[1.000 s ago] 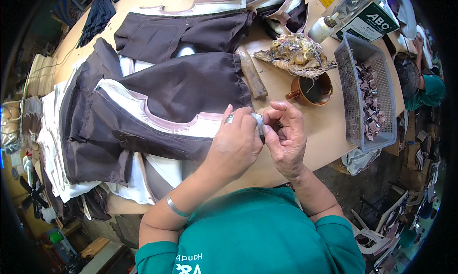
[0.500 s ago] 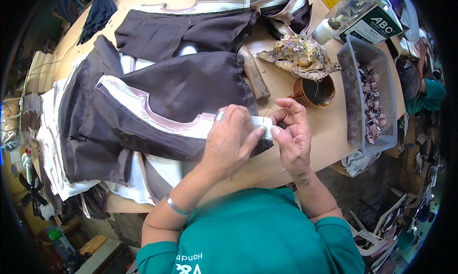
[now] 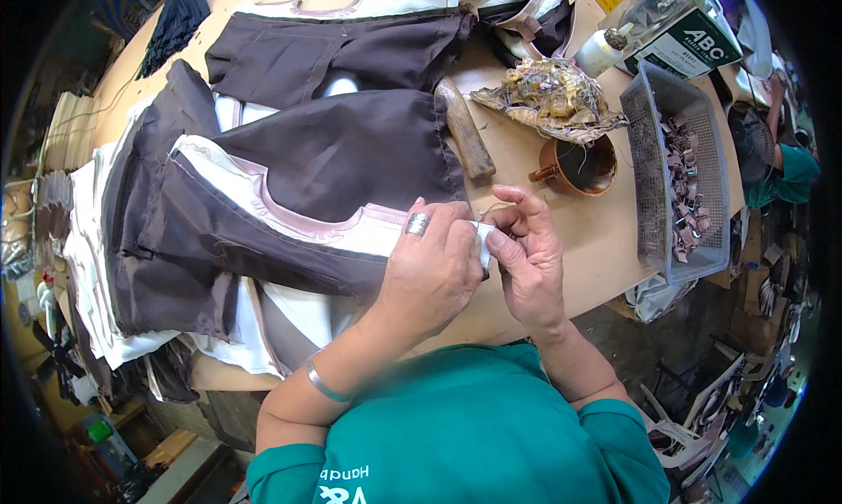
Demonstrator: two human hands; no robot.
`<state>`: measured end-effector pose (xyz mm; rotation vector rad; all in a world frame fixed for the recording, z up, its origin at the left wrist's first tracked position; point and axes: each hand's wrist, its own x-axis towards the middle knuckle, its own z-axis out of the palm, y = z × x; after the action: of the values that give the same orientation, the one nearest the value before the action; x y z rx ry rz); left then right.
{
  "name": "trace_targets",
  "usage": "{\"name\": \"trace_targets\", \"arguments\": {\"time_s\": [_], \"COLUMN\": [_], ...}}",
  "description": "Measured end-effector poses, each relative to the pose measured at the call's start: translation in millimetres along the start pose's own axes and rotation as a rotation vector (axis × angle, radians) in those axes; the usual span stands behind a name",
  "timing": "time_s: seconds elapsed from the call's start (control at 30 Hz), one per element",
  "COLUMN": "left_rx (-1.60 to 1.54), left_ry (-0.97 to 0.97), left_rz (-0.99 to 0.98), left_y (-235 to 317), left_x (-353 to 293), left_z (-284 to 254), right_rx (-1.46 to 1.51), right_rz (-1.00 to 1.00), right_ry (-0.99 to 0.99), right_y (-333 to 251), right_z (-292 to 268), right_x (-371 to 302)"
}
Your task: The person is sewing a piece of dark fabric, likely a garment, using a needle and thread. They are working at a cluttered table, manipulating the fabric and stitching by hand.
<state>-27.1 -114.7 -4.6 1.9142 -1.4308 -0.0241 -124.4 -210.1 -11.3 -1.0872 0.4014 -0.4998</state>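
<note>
A dark brown fabric panel lies across the table, edged by a curved white strip with a pinkish border. Over the right end of that strip, my left hand is closed, its fingers curled round the edge and a ring showing. My right hand pinches the strip's white tip between thumb and forefinger, its other fingers bent above. Whether anything small sits in that pinch is hidden. Just beyond my right hand stands a brown mug with dark contents.
A worn wooden stick lies beside the panel. Near it are a crusted, thread-covered lump, a white bottle and a clear container with a green label. A grey plastic basket of small strap pieces stands right. Another person is at far right.
My left hand has turned and its fingers have curled over the strip's end, hiding more of it. The right hand has shifted slightly left, and the fabric has moved a little left.
</note>
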Motion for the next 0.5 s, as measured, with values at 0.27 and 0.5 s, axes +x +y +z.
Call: {"name": "trace_targets", "arguments": {"time_s": [0.27,0.5], "left_rx": [-0.392,-0.181], "left_ry": [-0.217,-0.211], "left_rz": [-0.359,-0.105], "left_y": [-6,-12], "left_x": [7,7], "left_z": [-19,-23], "right_rx": [0.029,-0.066], "right_rz": [-0.015,0.025], "right_ry": [0.01,-0.01], "right_y": [5,2], "right_z": [-6,-18], "right_x": [-3,-4]}}
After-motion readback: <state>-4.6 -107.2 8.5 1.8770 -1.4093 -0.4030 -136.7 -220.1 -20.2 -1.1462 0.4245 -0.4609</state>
